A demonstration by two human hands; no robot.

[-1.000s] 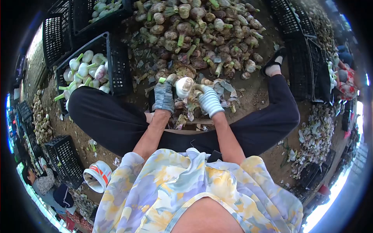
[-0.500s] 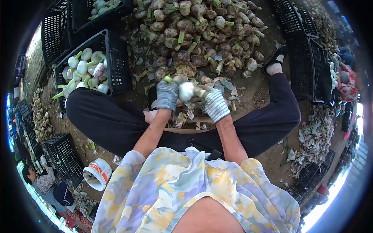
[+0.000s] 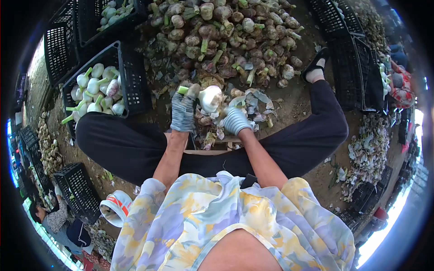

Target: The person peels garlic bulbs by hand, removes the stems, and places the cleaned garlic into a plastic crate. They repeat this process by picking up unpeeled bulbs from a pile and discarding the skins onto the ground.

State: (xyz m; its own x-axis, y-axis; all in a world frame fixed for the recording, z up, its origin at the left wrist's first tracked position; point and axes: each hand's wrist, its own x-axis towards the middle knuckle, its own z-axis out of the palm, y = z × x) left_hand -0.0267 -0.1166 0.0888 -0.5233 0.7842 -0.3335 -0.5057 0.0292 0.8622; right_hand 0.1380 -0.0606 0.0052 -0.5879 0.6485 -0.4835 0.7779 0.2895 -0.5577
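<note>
My left hand [image 3: 183,110], in a grey striped glove with soiled fingertips, is closed around the green stem of a garlic bulb [image 3: 209,99]. The bulb is large and white, with some brown on its right side. Close to its lower right, my right hand [image 3: 237,121], in a similar glove, is curled with its fingers smeared by motion. Whatever those fingers hold is hidden. Peeled garlic skins [image 3: 255,101] lie just beyond the right hand. A heap of unpeeled garlic [image 3: 226,38], brownish and with cut stems, spreads in front of both hands.
Left of my knee, a black crate [image 3: 135,86] holds clean white garlic [image 3: 100,86]; another crate [image 3: 113,34] stands behind it. More black crates [image 3: 346,67] stand at right. A white bucket [image 3: 115,208] sits at lower left. Other people [image 3: 61,221] sit at both edges.
My left hand has shifted slightly left with the garlic, whose bulb now shows larger and whiter. My right hand has drawn down and turned beside the bulb. The view has shifted slightly.
</note>
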